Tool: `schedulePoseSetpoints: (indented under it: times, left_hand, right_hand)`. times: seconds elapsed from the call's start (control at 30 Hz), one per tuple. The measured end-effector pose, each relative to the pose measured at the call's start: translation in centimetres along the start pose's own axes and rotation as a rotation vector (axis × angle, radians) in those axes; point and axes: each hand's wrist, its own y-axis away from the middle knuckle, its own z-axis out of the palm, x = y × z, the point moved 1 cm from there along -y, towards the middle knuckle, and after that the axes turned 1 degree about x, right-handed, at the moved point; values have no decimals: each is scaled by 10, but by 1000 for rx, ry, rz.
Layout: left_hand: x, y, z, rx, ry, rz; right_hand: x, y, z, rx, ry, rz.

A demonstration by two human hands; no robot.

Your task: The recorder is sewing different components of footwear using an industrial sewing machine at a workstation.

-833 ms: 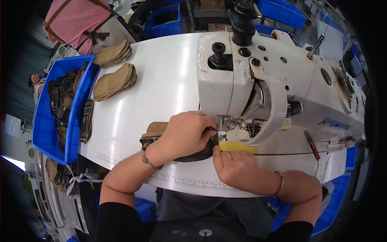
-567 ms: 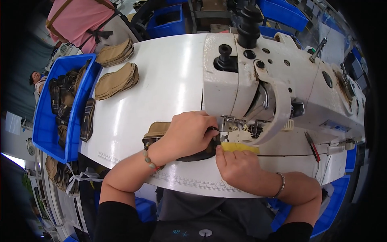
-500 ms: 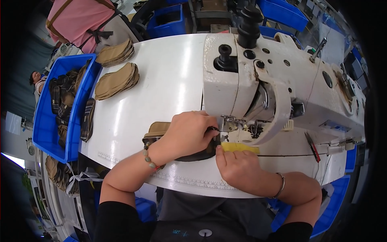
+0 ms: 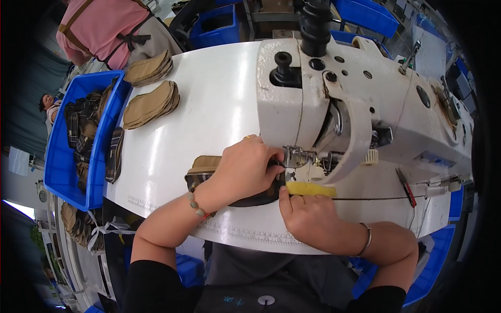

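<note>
A dark plaid fabric piece with a tan panel and a zipper, like a small pouch (image 4: 205, 166), lies on the white table beneath the sewing machine's head (image 4: 292, 99). My left hand (image 4: 245, 169) rests over it, its thumb and fingers pinching the piece's edge beside the presser foot (image 4: 298, 156). Curled in, my right hand (image 4: 314, 218) has its index fingertip at the pouch's right edge. What its thumb does is hidden. A yellow strip (image 4: 311, 189) lies just beyond the right knuckles, against the machine bed.
Two stacks of tan fabric pieces (image 4: 151, 106) lie on the table's left. A blue bin (image 4: 107, 148) of plaid pieces stands against that edge, a plaid stack (image 4: 115, 156) beside it. Red-handled snips (image 4: 406, 188) lie at right. A person in pink (image 4: 104, 28) is at the far left.
The view has shifted slightly, moving the machine a little left in the picture. Both hands keep nearly the same places on the pouch. The person in pink has leaned slightly left.
</note>
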Motion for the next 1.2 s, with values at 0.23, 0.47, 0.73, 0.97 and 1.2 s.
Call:
schedulePoseSetpoints:
  times: [0.23,0.47,0.73,0.97,1.2]
  left_hand:
    - [-5,-4,9,-58,6,19]
    - [-17,-25,14,46,-15,70]
    - [-28,-51,16,288,-103,350]
    - [-38,-57,27,207,-156,279]
    - [-43,-53,25,307,-98,380]
  right_hand:
    - [0,0,-1,-22,-5,24]
    - [14,-5,12,-40,79,100]
    - [34,-1,26,63,71,86]
    - [32,4,46,25,-204,414]
    - [33,-3,37,-13,-504,660]
